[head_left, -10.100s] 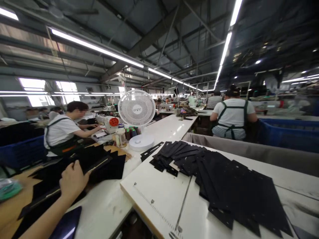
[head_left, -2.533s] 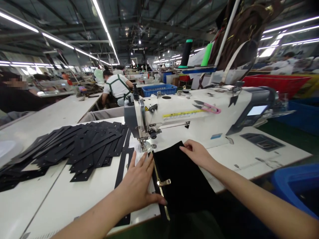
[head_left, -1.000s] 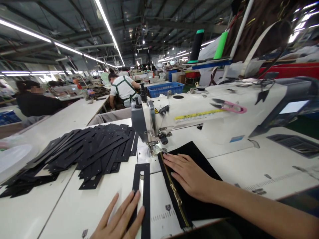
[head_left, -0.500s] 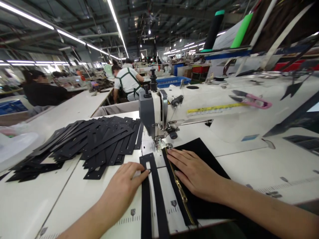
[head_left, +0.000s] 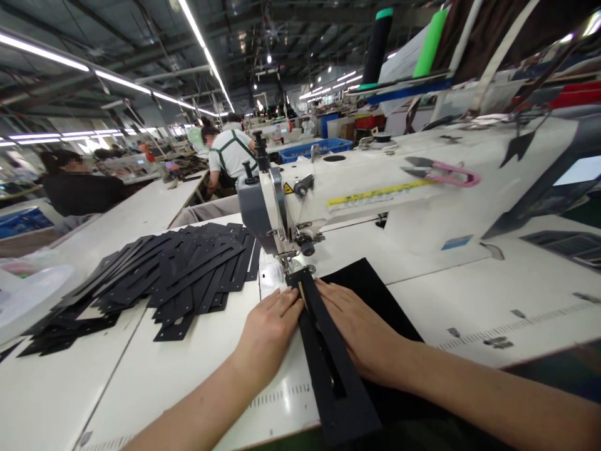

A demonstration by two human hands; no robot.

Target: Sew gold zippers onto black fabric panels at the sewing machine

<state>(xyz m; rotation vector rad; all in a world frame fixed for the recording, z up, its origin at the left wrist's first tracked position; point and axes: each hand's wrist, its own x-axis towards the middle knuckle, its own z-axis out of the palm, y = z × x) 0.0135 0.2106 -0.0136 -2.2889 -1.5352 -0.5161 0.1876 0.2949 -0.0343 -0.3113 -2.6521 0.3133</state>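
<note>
A black slotted frame strip (head_left: 335, 369) lies over the gold zipper of a black fabric panel (head_left: 370, 291), its far end under the presser foot of a white sewing machine (head_left: 375, 194). My left hand (head_left: 267, 329) lies flat on the table against the strip's left edge, fingers together and stretched out. My right hand (head_left: 359, 329) rests flat on the fabric along the strip's right edge, fingers extended toward the needle.
A spread pile of black slotted strips (head_left: 159, 272) covers the table to the left. Pink thread snips (head_left: 444, 172) lie on the machine arm. Thread cones (head_left: 380, 41) stand behind. Other people sit at benches further back, one in a white shirt (head_left: 230, 160).
My left hand slid the black frame strip rightward onto the zipper and up under the presser foot. Both hands now flank the strip; the zipper is mostly covered.
</note>
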